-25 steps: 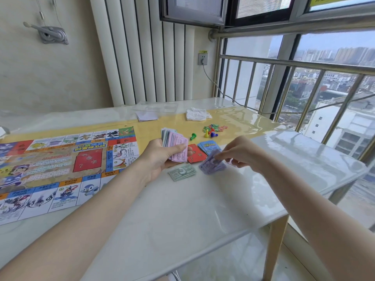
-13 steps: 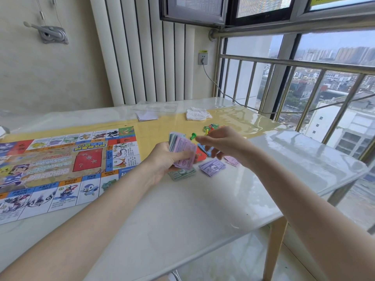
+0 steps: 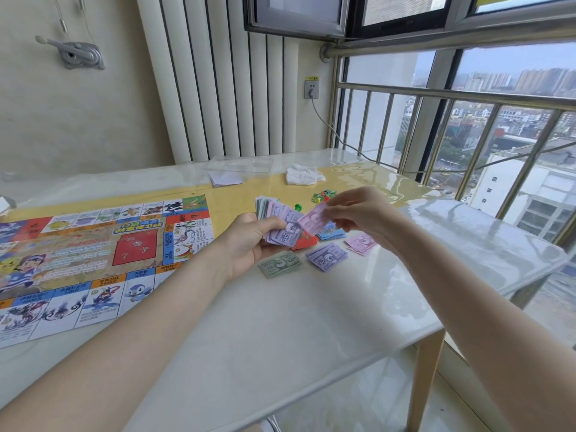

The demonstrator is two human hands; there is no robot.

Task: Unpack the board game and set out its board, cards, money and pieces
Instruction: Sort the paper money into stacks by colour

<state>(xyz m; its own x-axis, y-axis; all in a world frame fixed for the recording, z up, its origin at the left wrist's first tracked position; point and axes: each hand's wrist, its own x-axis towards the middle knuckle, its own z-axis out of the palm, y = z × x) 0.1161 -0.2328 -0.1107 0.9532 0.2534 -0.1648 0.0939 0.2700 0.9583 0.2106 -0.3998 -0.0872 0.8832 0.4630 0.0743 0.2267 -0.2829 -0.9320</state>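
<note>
Board: board (image 3: 93, 263) lies unfolded on the counter (image 3: 280, 322), done.
Left hand: left hand (image 3: 249, 241) curls round the fanned money stack (image 3: 277, 222), unsorted.
Sorted money: green notes (image 3: 280, 264), purple notes (image 3: 326, 257), pink notes (image 3: 361, 243) in separate piles.
Cards: red card (image 3: 307, 241), blue cards (image 3: 332, 233) down.
Right hand: right hand (image 3: 358, 213) pinches one pink note (image 3: 314, 221) above the piles.
Pieces: pieces (image 3: 322, 196) heaped beyond; sorting looks unfinished.
</note>
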